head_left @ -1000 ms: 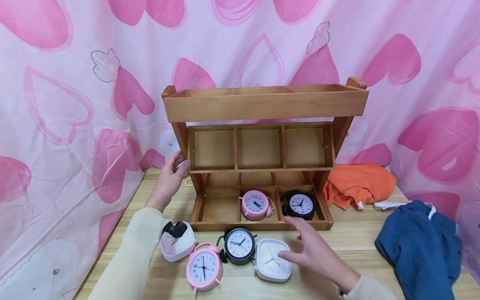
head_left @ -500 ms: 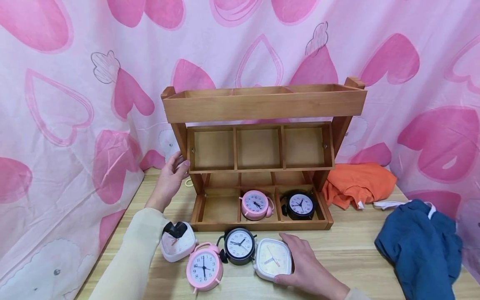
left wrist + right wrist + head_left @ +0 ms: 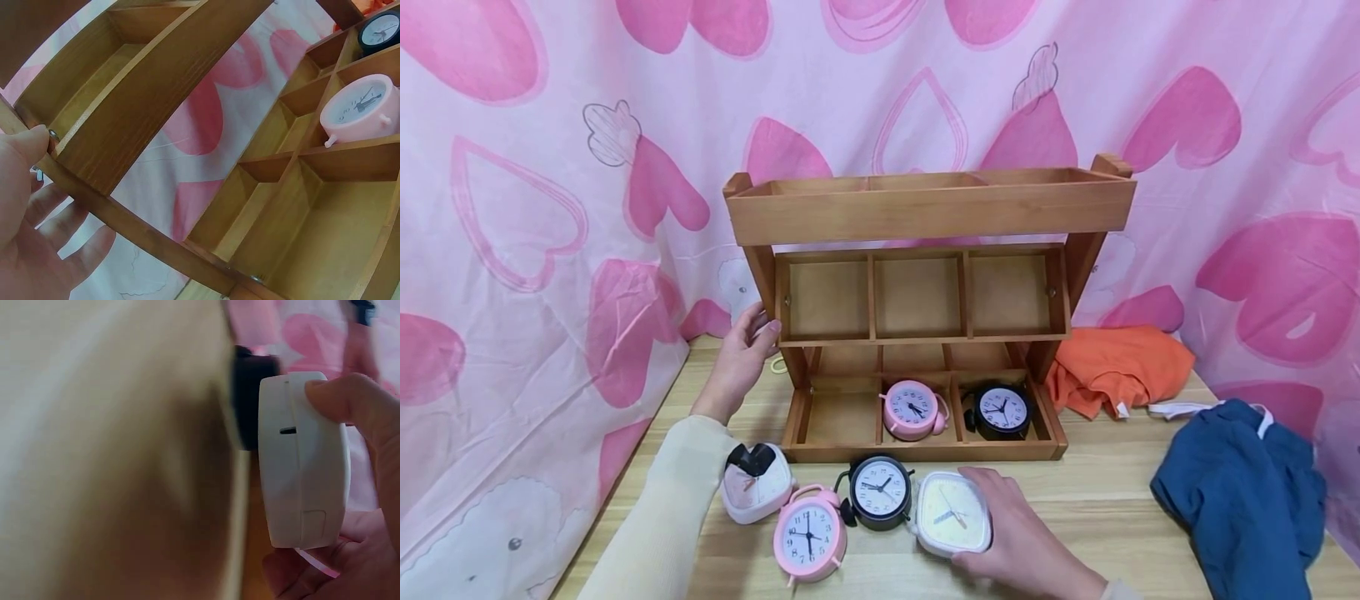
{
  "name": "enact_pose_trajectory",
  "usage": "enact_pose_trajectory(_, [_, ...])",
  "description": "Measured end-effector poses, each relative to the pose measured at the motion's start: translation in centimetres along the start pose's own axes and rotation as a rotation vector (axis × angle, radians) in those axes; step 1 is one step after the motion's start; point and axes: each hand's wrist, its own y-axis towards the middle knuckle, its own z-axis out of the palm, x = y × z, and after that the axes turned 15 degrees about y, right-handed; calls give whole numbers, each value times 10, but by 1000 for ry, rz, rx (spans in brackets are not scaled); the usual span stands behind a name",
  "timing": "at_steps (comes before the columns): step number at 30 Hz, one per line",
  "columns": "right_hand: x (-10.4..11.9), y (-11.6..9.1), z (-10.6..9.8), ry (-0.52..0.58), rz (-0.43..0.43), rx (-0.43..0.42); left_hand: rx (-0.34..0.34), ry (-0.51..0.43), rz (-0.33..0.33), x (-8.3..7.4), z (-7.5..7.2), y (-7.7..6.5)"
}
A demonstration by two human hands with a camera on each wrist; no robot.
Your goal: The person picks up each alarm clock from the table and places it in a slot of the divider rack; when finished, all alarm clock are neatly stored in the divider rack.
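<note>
My right hand grips a white square alarm clock by its right side, thumb along the lower edge and fingers at the upper edge. In the right wrist view the clock shows its side between thumb and fingers. My left hand holds the left side post of a wooden tiered rack. The left wrist view has the thumb at the front of that post and fingers behind it. A black alarm clock stands just left of the white one.
A pink alarm clock and a white clock with black bells lie further left. In the rack's bottom tier sit a pink clock and a black clock. Orange cloth and blue cloth lie at the right.
My right hand came down from above the white clock, closed round its right side and shifted it slightly right and up. The left hand stays on the rack post.
</note>
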Motion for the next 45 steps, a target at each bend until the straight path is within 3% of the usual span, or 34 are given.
enact_pose_trajectory(4, [12, 8, -13, -1, -139, -113, 4, 4, -8, -1, 0, 0])
enact_pose_trajectory(7, [22, 23, -20, 11, -213, -152, -1, 14, -13, 0, 0, 0])
enact_pose_trajectory(11, [39, 50, -22, 39, -218, -130, -3, 26, -12, 2, 0, 0])
enact_pose_trajectory(16, [58, 91, -11, 54, -246, -71, -8, 23, -13, 1, -1, -2])
enact_pose_trajectory(24, [75, 145, 18, 8, -162, 38, -6, 23, -11, -2, -1, -4])
enact_pose_trajectory(30, [75, 172, 38, -25, -162, 134, -3, 26, -24, -1, 0, -2])
enact_pose_trajectory(38, [78, 195, 60, -162, -146, 179, -5, 44, -13, 0, -1, -2])
enact_pose_trajectory(45, [81, 201, 72, -261, -72, 227, -12, 22, -7, -1, 0, -2])
